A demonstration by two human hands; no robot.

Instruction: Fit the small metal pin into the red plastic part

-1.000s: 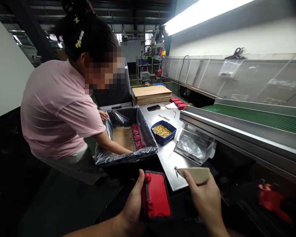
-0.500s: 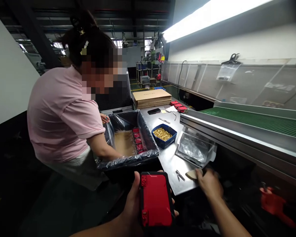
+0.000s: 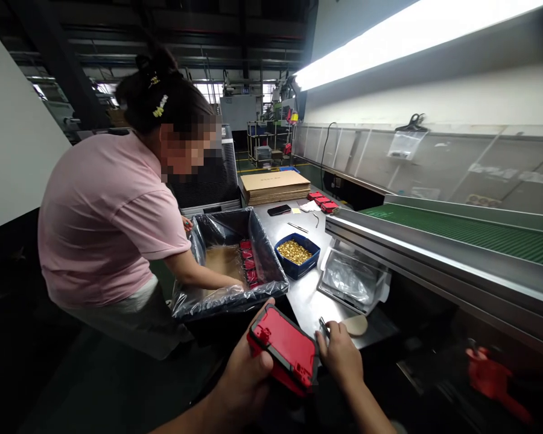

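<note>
At about 6 o'clock, nearest the camera, the left hand (image 3: 247, 377) wraps its fingers around a flat, rectangular red plastic part (image 3: 284, 348) with a black rim and rounded corners, tilted with its left corner raised. The right hand (image 3: 341, 358) touches the part's right edge at 5 o'clock, fingers curled; whether it grips cannot be told. Just beyond the right hand, on the smooth brushed-metal surface (image 3: 305, 295), lie slim metal tweezers (image 3: 323, 326) and a flat, pale oval pad (image 3: 355, 325), both close to the surface's near edge. Farther up, toward 12 o'clock, sits a small blue rectangular bin (image 3: 297, 255) heaped with shiny brass-coloured pieces, and beside it at 1 o'clock a shallow tray holding crinkled clear plastic (image 3: 353, 278). At 11 o'clock a carton lined with glossy dark plastic film (image 3: 228, 259) holds a row of red parts along its right wall; a person in a pink shirt (image 3: 106, 217) reaches into it. A bare strip of surface runs between carton and tray. At 2 o'clock a steel-framed conveyor with a ribbed green belt (image 3: 457, 226) bounds the surface. Far back lie a black phone (image 3: 279, 210) and stacked flat cardboard (image 3: 275, 184).
</note>
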